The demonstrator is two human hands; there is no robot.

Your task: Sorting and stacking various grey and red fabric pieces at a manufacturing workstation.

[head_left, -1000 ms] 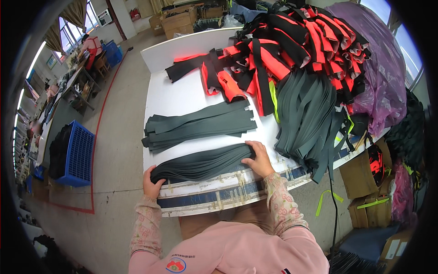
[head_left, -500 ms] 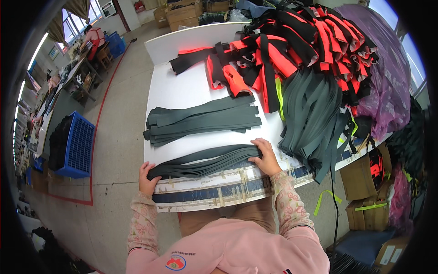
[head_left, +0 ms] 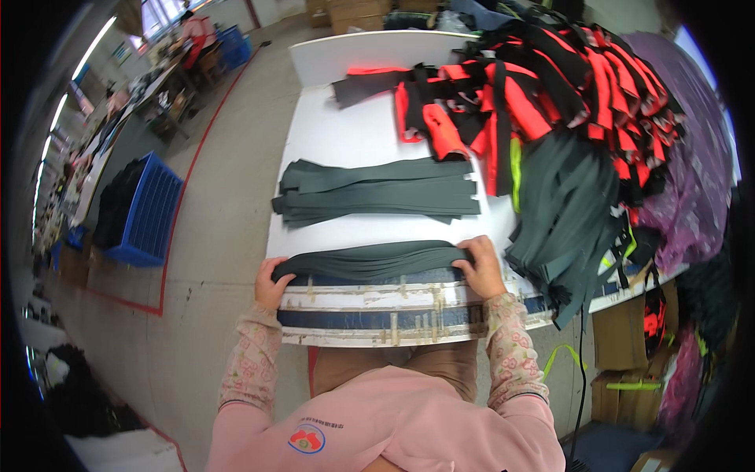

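Note:
A bundle of dark green fabric strips (head_left: 370, 261) lies crosswise near the front edge of the white table (head_left: 330, 124). My left hand (head_left: 272, 282) grips its left end and my right hand (head_left: 481, 266) its right end, fingers curled behind and thumbs in front. Between the hands the bundle bows slightly upward, its layers stacked close. Just beyond it rests a second stack of like strips (head_left: 377, 191), flat and loosely fanned, touched by neither hand. To the right a big heap of the same green strips (head_left: 565, 216) spills over the table's edge.
Black and bright orange fabric pieces (head_left: 543, 86) are piled at the back right, against a purple plastic bag (head_left: 684, 149). A blue crate (head_left: 145, 212) stands on the floor at left. Cardboard boxes (head_left: 625, 393) and a black cord (head_left: 583, 370) are at lower right. A person (head_left: 197, 39) sits far left.
The held bundle looks straighter and more compact, its strips closer together. Both hands keep their hold on its ends. The whole view has shifted, with the table now farther right.

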